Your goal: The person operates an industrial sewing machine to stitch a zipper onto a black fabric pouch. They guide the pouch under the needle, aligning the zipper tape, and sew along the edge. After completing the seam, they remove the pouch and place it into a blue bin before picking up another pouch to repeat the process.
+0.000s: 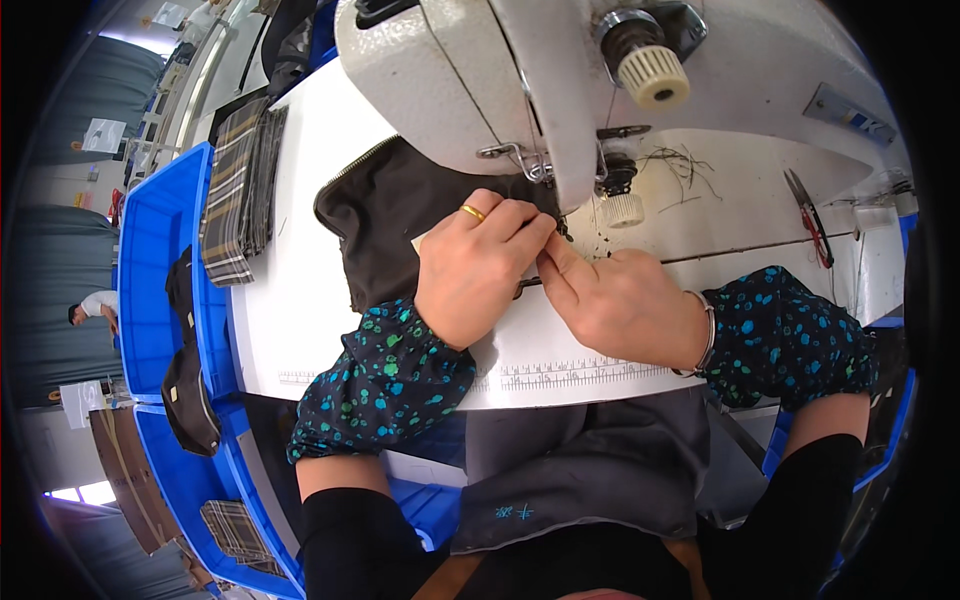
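A dark brown cloth piece (385, 225) with a zipper along its upper left edge lies on the white sewing table, partly under the head of a sewing machine (450, 90). My left hand (475, 265), with a ring on one finger, presses on the cloth with bent fingers close together near the needle area. Beside it, my right hand (625, 305) pinches the cloth's near right edge, its fingertips meeting those of the left. My hands cover that edge, and the needle tip cannot be made out.
Scissors (815, 225) with red on the handles lie at the right, and loose threads (685, 170) behind my right hand. Folded plaid cloth (240, 190) is stacked at the left edge, next to blue bins (160, 250). A printed ruler (580, 375) runs along the front. Another person (95, 308) is far left.
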Demonstrator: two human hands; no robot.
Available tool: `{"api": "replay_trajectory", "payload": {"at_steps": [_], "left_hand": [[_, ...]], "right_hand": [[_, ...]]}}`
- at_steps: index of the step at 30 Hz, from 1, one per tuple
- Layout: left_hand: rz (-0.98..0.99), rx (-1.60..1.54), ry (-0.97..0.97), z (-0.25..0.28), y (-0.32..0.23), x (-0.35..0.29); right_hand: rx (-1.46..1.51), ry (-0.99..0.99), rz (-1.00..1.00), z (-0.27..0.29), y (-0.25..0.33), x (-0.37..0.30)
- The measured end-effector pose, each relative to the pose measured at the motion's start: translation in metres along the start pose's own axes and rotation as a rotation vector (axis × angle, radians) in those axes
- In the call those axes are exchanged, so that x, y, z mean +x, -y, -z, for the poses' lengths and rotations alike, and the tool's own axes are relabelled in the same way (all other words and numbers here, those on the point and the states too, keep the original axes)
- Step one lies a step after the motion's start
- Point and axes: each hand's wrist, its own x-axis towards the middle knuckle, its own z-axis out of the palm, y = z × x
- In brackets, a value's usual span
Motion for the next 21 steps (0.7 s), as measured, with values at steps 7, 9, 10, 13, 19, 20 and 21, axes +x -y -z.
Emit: {"api": "replay_trajectory", "payload": {"at_steps": [7,9,10,13,19,20,21], "left_hand": [[-0.028,0.000,0.034,0.001,0.000,0.002],[-0.017,0.011,0.046,0.003,0.000,0.002],[-0.005,0.021,0.053,0.003,-0.001,0.003],[0.011,0.053,0.072,0.003,0.004,0.006],[0.041,0.064,0.081,0.001,0.009,0.008],[0.052,0.062,0.077,0.001,0.008,0.008],[0.057,0.060,0.082,0.002,0.008,0.008]], "right_hand": [[-0.005,0.002,0.002,0.001,0.000,0.001],[-0.004,0.006,0.006,0.003,0.000,0.001],[-0.003,0.007,0.008,0.003,0.000,0.001],[0.028,0.006,0.004,0.002,-0.001,0.001],[0.053,0.012,0.004,0.003,-0.003,0.001],[0.056,0.014,0.004,0.003,-0.003,0.001],[0.059,0.015,0.003,0.003,-0.003,0.001]]}}
